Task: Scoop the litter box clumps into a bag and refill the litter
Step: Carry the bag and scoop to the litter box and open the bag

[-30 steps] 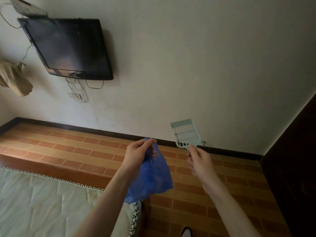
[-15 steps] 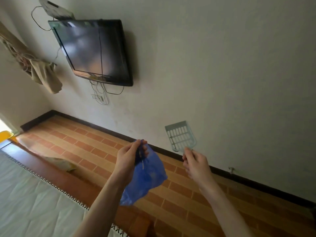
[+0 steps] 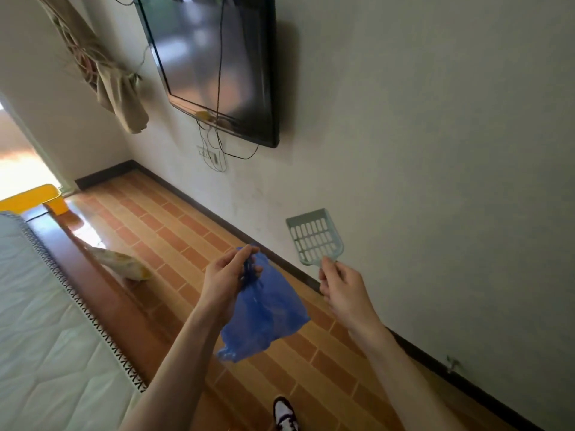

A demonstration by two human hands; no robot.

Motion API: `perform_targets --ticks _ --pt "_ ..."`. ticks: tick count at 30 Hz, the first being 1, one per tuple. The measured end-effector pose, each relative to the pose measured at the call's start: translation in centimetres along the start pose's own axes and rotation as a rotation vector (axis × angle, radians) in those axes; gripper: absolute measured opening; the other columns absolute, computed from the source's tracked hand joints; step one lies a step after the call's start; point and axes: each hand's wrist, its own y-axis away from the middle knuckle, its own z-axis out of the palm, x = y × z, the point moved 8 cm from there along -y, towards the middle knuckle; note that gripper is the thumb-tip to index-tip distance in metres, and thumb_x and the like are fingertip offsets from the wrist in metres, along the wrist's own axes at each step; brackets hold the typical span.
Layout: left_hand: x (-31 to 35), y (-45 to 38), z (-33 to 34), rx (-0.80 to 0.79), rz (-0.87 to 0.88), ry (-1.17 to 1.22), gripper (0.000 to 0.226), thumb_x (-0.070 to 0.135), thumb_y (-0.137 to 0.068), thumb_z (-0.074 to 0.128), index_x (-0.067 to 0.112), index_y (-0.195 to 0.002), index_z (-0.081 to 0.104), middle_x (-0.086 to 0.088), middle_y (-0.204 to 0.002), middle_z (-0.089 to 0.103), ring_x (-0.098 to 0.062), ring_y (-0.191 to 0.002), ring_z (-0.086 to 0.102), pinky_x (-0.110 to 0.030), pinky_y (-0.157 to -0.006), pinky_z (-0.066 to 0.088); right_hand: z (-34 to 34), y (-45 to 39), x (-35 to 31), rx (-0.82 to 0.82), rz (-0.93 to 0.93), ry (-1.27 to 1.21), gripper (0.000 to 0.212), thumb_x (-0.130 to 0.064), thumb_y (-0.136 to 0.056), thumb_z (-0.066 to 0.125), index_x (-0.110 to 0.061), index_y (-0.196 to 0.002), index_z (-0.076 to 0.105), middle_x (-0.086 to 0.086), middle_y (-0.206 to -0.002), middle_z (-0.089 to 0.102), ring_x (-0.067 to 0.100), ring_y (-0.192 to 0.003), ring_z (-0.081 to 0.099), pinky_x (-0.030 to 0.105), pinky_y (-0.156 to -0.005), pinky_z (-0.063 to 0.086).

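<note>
Above the floor, left hand [image 3: 225, 279] pinches bag [image 3: 264, 315]; right hand [image 3: 342, 289] grips scoop [image 3: 314, 236].

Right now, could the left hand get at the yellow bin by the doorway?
Probably not. The left hand grips the blue bag, and the yellow bin sits far off across the floor, so walking closer comes first.

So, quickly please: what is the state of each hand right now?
Left hand: closed, pinching the blue plastic bag.
Right hand: closed, gripping the pale green slotted plastic scoop.
</note>
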Motion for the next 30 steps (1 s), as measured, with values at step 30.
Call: perform_targets --ticks 30 --pt "11.9 -36.0 -13.6 0.490 0.066 -0.062 0.039 0.031 -0.094 0.073 -0.008 -0.091 0.070 -0.008 -0.066 0.059 -0.018 -0.063 0.057 -0.029 -0.062 0.046 27.6 -44.0 -4.4 -0.529 0.004 0.034 0.040 -0.034 -0.106 0.047 -0.011 -0.074 0.052 -0.001 -0.053 0.038 0.008 -0.041 0.030 0.018 -0.039 0.028"
